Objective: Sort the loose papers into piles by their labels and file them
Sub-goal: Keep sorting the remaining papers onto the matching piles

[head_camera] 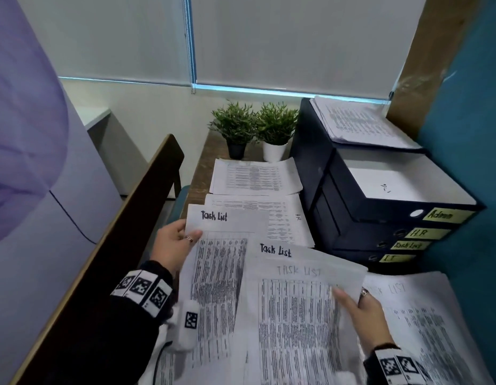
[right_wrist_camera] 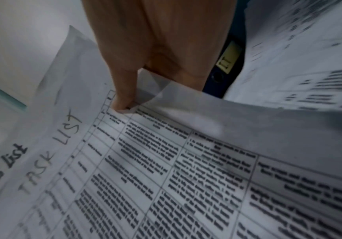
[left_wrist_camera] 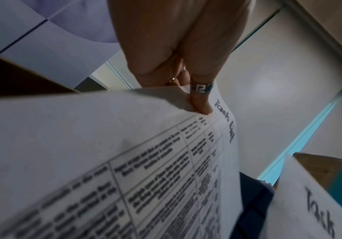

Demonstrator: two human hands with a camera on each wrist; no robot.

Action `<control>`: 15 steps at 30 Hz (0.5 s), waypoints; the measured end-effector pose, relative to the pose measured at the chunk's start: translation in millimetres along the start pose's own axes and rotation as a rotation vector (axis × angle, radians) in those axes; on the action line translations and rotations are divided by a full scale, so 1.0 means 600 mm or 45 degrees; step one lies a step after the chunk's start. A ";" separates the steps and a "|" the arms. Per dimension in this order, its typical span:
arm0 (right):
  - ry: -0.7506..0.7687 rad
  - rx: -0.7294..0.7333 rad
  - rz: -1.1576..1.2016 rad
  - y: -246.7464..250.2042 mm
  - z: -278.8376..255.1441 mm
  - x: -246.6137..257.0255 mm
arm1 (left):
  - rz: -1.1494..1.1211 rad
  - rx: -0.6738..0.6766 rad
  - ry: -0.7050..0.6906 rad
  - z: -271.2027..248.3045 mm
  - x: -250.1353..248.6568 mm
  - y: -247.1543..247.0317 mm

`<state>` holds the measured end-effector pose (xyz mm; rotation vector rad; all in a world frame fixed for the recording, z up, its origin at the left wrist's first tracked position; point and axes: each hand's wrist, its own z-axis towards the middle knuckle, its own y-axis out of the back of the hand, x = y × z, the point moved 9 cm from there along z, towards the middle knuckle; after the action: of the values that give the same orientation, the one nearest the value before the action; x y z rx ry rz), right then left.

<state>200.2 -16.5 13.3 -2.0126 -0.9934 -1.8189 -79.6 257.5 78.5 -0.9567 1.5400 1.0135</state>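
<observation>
**Q:** What are your hands holding?

**A:** My left hand (head_camera: 176, 244) pinches a Task List sheet (head_camera: 219, 276) near its top left corner, thumb on the printed face and fingers curled behind. My right hand (head_camera: 364, 312) grips a small sheaf of Task List papers (head_camera: 294, 315) at the right edge, thumb on top, fingers underneath. The sheaf overlaps the right side of the left sheet, and both are lifted above the desk.

**Q:** Where is everything else?

**A:** Under my right hand lies a pile (head_camera: 424, 323) faintly marked Task List. Farther back sit an HR pile (head_camera: 283, 218) and another pile (head_camera: 255, 176) whose label I cannot read. To the right is a stack of dark binders (head_camera: 380, 218), labelled Admin, H.R, Task List and IT from top to bottom, with more papers (head_camera: 360, 123) on top. Two potted plants (head_camera: 255, 126) stand behind the piles.
</observation>
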 end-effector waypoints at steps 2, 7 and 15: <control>0.040 0.074 0.059 -0.020 0.002 0.031 | -0.088 -0.023 -0.017 -0.005 -0.014 0.005; 0.070 0.324 0.278 -0.096 0.002 0.095 | -0.221 0.026 -0.103 -0.031 -0.063 -0.001; 0.257 0.414 0.496 -0.156 0.003 0.257 | -0.429 0.094 -0.179 -0.018 -0.201 0.008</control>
<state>140.8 101.7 135.5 -1.6512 -0.7209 -1.5056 -67.1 258.7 199.2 -1.0291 1.2402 0.7619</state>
